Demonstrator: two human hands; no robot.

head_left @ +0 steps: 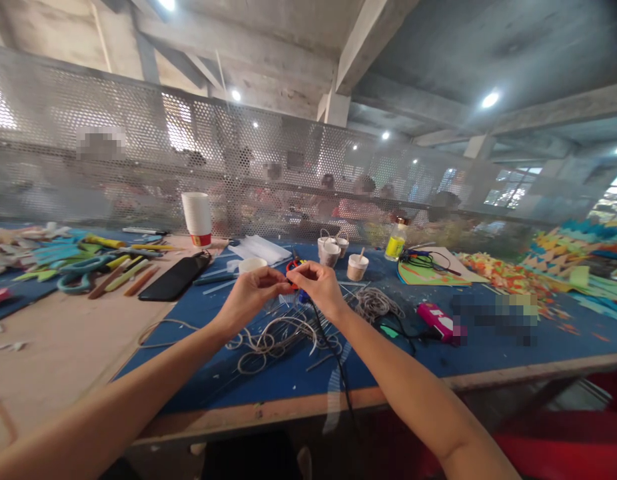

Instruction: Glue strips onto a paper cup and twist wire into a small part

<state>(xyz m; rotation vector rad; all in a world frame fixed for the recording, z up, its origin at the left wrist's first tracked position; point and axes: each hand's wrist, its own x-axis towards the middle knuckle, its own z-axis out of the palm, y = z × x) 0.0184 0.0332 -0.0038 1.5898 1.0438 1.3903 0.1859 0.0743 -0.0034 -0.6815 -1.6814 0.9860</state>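
Note:
In the head view, my left hand (251, 299) and my right hand (321, 288) meet above the blue mat (213, 373), fingertips pinched close together. Whatever small thing lies between the fingers is too small and blurred to make out; a bit of red and dark shows there. Below the hands, loops of thin beige cord (261, 343) are tangled with thin clear strips. A black cable (333, 350) runs from under my right hand over the table's front edge. A coil of grey cord (378, 303) lies to the right of my right hand.
White paper cups (196, 212) stand stacked behind a black phone (174, 277). Small tubs (357, 267) and a yellow-labelled bottle (395, 241) are at the back. A magenta device (441, 323) lies right. Scissors (83, 272) lie left. A perforated metal screen (288, 173) borders the table.

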